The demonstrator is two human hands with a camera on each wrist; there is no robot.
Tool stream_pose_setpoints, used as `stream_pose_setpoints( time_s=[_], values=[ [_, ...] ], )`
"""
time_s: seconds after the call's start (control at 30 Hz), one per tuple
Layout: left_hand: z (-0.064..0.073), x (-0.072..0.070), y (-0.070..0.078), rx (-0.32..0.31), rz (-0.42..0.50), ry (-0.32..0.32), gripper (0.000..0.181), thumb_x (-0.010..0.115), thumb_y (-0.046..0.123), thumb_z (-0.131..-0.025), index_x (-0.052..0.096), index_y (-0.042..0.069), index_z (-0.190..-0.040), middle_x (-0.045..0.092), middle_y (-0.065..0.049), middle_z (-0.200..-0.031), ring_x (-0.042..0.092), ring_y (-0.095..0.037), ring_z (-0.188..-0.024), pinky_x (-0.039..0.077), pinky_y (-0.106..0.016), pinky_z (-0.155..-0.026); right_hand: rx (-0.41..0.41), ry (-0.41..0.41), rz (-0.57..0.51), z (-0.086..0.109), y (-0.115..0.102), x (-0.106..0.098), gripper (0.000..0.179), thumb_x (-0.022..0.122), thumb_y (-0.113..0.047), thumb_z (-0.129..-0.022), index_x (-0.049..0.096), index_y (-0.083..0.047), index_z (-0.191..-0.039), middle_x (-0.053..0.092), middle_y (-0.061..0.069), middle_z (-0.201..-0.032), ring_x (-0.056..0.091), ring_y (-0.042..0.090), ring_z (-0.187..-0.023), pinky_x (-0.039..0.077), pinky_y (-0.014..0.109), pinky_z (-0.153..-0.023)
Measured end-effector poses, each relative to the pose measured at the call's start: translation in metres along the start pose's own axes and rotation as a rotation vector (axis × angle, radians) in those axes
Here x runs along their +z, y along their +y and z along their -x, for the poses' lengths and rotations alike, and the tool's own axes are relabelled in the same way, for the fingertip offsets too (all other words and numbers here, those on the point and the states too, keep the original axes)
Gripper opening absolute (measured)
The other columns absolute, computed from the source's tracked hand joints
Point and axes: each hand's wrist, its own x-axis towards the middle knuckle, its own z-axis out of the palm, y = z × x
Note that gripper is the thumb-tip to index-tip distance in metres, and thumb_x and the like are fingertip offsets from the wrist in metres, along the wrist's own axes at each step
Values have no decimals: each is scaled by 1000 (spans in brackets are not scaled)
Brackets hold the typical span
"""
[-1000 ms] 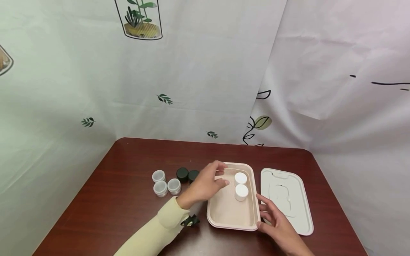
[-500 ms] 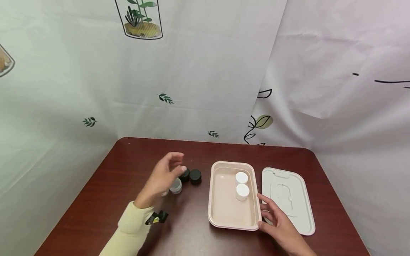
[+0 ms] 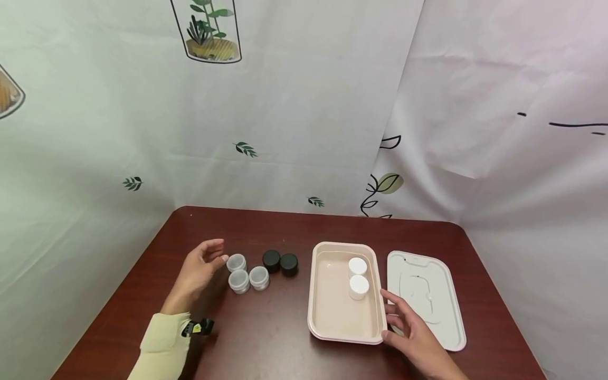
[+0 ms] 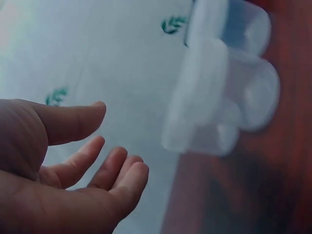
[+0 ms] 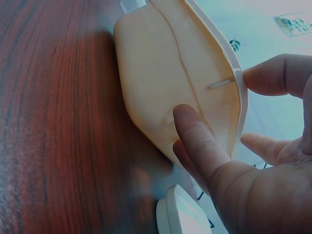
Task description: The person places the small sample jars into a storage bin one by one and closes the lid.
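My left hand (image 3: 196, 273) hovers just left of three small clear jars (image 3: 239, 281) on the table. Its fingers are loosely bent and hold nothing; in the left wrist view a gap shows between the fingertips and the clear jars (image 4: 204, 92). My right hand (image 3: 412, 338) rests at the right side of a beige plastic tub (image 3: 332, 311). In the right wrist view one digit touches the tub's rim (image 5: 239, 102), while other fingers lie along the outer wall. Two white round jars (image 3: 358, 287) stand inside the tub, toward its right wall.
Two black round jars (image 3: 288, 264) stand between the clear jars and the tub. A white rectangular lid (image 3: 429, 295) lies to the tub's right, beside my right hand. Behind the dark red table (image 3: 266, 338) hangs a white printed cloth (image 3: 304, 105).
My left hand has moved from over the tub, leftward past the black and clear jars, to their left side. The right hand stays at the tub, and the jars stand as before.
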Motion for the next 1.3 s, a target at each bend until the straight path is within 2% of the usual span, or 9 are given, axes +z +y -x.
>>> stream_pose_setpoints(
  time_s=[0.03, 0.23, 0.43, 0.67, 0.87, 1.07, 1.3],
  values=[
    [-1, -1, -5, -3, 15, -8, 56, 65, 5, -104, 43, 0, -156, 47, -25, -158, 48, -40, -146, 45, -5, -87, -3, -3, 1, 0, 1, 0, 78, 71, 2, -94, 33, -4, -162, 50, 35, -145, 68, 14, -121, 59, 25, -90],
    [-8, -2, -32, -33, 83, -73, 59, 63, 0, -103, 39, -3, -157, 43, -27, -161, 44, -42, -149, 47, -5, -88, -2, -15, -8, 2, 3, -1, 78, 70, 1, -95, 30, -3, -163, 48, 37, -146, 68, 10, -121, 60, 26, -90],
    [-12, 2, -47, -37, 120, -111, 58, 64, 0, -103, 41, -3, -156, 46, -28, -158, 46, -42, -148, 51, -10, -91, 29, -22, -22, 3, 2, -1, 79, 70, -2, -96, 29, -5, -164, 46, 36, -147, 67, 8, -123, 60, 27, -91],
    [-12, 9, -53, -36, 107, -143, 58, 65, 5, -104, 43, 2, -157, 47, -25, -158, 48, -38, -144, 52, -13, -91, 27, -23, -23, 3, 1, -1, 79, 70, -1, -96, 29, -5, -164, 46, 36, -147, 67, 8, -123, 60, 27, -91],
    [-13, 10, -56, -6, 86, -187, 57, 60, 8, -107, 40, 4, -160, 48, -25, -158, 52, -31, -140, 51, -14, -91, 35, -22, -28, 3, -1, -1, 80, 70, 0, -95, 29, -5, -164, 46, 35, -147, 68, 9, -123, 60, 27, -91],
    [-13, 11, -56, 6, 68, -184, 54, 58, 9, -108, 42, 4, -159, 51, -24, -154, 58, -22, -129, 52, -17, -90, 52, -13, -25, 3, -3, -1, 80, 70, -1, -95, 30, -6, -164, 46, 34, -148, 68, 9, -123, 60, 27, -91],
    [-13, 10, -55, 11, 56, -162, 54, 59, 11, -109, 42, 5, -159, 52, -22, -154, 57, -15, -126, 51, -15, -92, 77, -6, -26, 3, -3, -1, 80, 71, -2, -95, 30, -7, -164, 46, 33, -149, 67, 8, -123, 60, 27, -91]
  ],
)
